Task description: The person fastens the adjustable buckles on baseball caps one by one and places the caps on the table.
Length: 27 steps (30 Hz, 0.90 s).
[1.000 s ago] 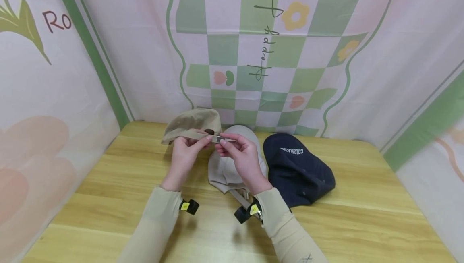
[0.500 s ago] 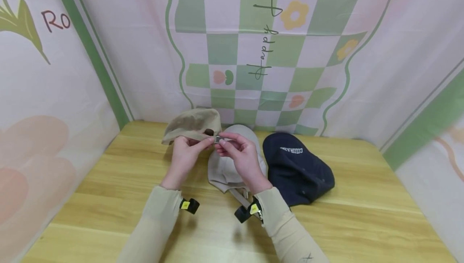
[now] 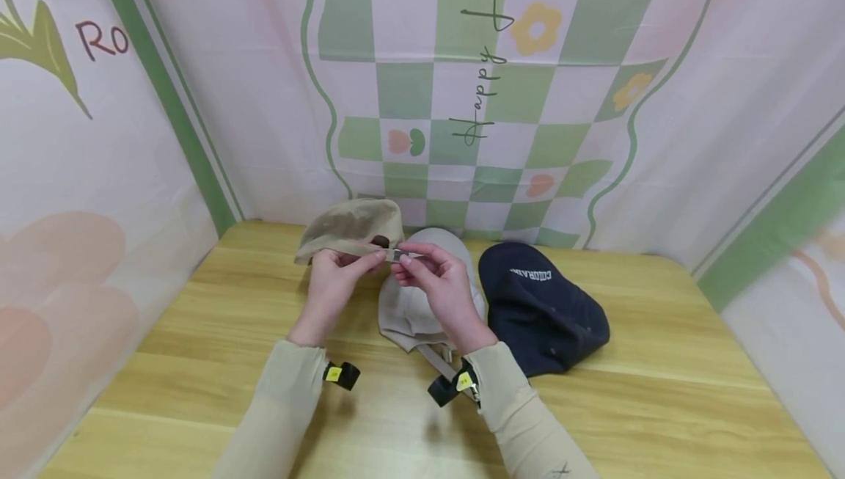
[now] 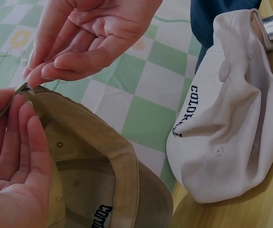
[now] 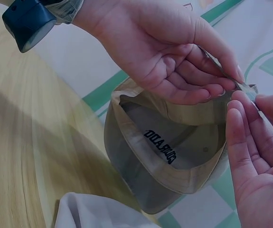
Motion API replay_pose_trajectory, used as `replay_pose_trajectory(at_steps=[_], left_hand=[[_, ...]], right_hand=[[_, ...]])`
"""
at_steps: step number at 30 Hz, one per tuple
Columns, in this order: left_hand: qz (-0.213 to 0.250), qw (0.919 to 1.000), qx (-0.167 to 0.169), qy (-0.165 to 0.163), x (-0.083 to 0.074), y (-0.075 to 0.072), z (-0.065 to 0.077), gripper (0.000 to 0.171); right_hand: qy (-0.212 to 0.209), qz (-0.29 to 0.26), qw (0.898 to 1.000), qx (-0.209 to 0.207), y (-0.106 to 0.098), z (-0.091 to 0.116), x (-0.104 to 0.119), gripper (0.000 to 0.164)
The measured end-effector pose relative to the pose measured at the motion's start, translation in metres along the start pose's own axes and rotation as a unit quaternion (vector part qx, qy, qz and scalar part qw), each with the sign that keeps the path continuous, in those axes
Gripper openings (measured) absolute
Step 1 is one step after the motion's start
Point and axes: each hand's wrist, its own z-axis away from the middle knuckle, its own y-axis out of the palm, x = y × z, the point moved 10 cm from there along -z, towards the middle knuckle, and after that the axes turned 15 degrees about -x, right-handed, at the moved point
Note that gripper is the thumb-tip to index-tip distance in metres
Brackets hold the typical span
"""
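Note:
A khaki baseball cap (image 3: 359, 221) is at the back left, its hollow inside and dark lettering showing in the left wrist view. My left hand (image 3: 333, 277) pinches the cap's back strap between thumb and fingers. Close beside it, my right hand (image 3: 444, 282) pinches the strap's small metal buckle (image 3: 397, 254). The fingertips of both hands almost meet there, and they partly hide the buckle and the strap end. In the right wrist view the khaki cap (image 5: 174, 118) hangs below the hands with its brim downward.
A light grey cap (image 3: 412, 310) lies behind and under my right hand, its loose strap with a metal buckle toward me. To the right sits a navy cap (image 3: 541, 310) with white lettering. A patterned cloth (image 3: 475, 90) backs the wooden table (image 3: 218, 362).
My left hand and forearm have shifted slightly left. The buckle looked tilted half a second ago and now lies flatter between the fingertips. The other caps have stayed put.

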Motion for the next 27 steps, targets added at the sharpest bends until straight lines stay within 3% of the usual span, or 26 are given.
replay_pose_trajectory(at_steps=[18,27], left_hand=[[-0.021,0.9997,-0.001,0.007,-0.0002,0.0043,0.0024,0.018],[-0.01,0.9999,-0.001,0.004,0.0004,0.0027,0.002,0.018]], right_hand=[[0.028,0.006,0.999,0.022,0.0031,0.0028,-0.0042,0.026],[0.033,-0.009,0.999,0.0,-0.0026,-0.0015,-0.0059,0.023]])
